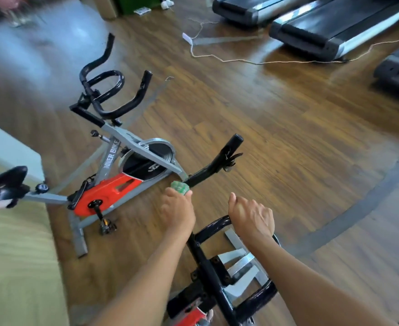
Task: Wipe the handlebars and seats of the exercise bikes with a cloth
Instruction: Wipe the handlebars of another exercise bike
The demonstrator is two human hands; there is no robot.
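Green cloth [180, 187], pinched in the curled left hand [178, 209], sits against the base of the near handlebar horn [215, 161], whose long axis runs toward 1 o'clock, tip away from the person. Right hand [252, 217] closes over the handlebar loop [213, 224] at 5 o'clock of the cloth (probably steadying the bar against the wiping stroke). Second bike [106, 191] stands at 10 o'clock.

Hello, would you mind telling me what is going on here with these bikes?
A person appears to be wiping the near bike's handlebar. The left hand holds a green cloth against the base of the bar's forward prong, while the right hand grips the bar's curved loop. A second bike stands to the left with nobody touching it, and treadmills sit further back.
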